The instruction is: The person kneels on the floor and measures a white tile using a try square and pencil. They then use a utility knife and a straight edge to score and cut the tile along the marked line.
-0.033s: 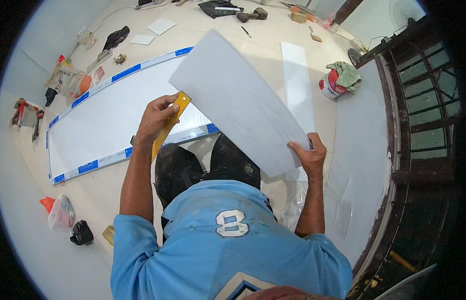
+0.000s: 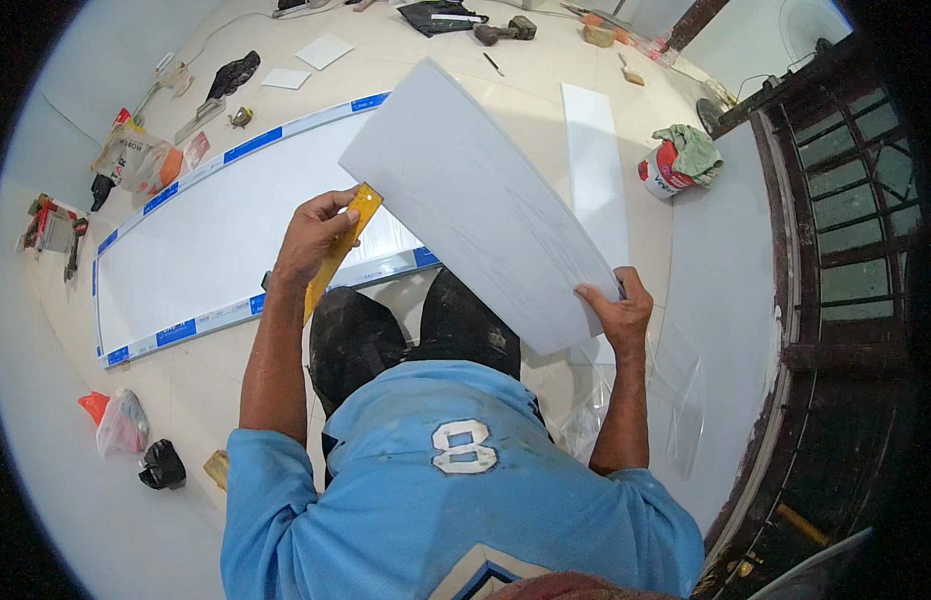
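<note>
My left hand (image 2: 313, 235) is closed round a yellow ruler (image 2: 335, 258), a flat strip with a small hole at its upper end. That end meets the left edge of a long light-grey panel (image 2: 475, 205), which is tilted across the space in front of me. At the panel's lower right edge, my right hand (image 2: 620, 310) grips it, thumb on the face and the other fingers mostly behind. Beneath lies a large white panel (image 2: 225, 245) in a frame (image 2: 175, 332) with blue-and-white tape, partly covered by the held panel.
A narrow white board (image 2: 593, 150) lies to the right. Beyond it stands a red-and-white bucket (image 2: 665, 170) with a green cloth (image 2: 693, 152). A power tool (image 2: 505, 30) and a brush (image 2: 630, 70) are at the far side. Bags (image 2: 123, 425) sit at left; a dark grille door (image 2: 855, 230) borders the right.
</note>
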Demonstrator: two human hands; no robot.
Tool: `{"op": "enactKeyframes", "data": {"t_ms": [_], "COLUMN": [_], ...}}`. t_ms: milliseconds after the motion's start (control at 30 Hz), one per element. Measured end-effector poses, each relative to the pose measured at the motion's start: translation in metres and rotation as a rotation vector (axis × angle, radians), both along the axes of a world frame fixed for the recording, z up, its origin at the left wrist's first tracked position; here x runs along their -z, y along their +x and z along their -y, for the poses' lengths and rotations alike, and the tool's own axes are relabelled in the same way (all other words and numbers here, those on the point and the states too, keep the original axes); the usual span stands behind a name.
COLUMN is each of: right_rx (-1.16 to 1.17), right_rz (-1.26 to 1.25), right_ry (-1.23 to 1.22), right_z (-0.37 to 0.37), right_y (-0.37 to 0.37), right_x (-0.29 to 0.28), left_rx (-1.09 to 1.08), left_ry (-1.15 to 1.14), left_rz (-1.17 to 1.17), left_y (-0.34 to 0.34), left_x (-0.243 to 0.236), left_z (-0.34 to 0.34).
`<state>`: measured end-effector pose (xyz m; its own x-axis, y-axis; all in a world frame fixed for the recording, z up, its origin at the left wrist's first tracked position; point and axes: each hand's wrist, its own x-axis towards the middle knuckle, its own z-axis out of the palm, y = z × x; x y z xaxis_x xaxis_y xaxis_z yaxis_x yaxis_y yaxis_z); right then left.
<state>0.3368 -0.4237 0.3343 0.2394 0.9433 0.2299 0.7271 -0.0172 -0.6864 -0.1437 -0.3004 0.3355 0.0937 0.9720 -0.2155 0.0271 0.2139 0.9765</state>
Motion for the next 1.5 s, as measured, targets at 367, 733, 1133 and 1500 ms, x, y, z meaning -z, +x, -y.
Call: {"op": "enactKeyframes", "data": {"t_ms": [367, 733, 1133, 1500], "right_rx": [-0.012, -0.071, -0.004, -0.214], "right_rz": [-0.045, -0.075, -0.12, 0.113], "right_ry": [-0.036, -0.208, -0.628, -1.162], "right_z": [-0.01, -0.05, -0.131, -0.216], "right_y": [0.006, 0.063, 0.137, 0.171], "right_x": [0.012, 0.09, 0.242, 0.274], "left_rx": [0.032, 0.116, 0.313, 0.446], "left_ry": [0.026, -0.006, -0.31, -0.423], "left_rz": [-0.142, -0.171, -0.221, -0.49], "left_y": [0.001, 0.023, 0.141, 0.19], "left_x": [-0.018, 0.018, 0.165, 0.256], "left_z": [-0.001, -0.051, -0.22, -0.288]}}
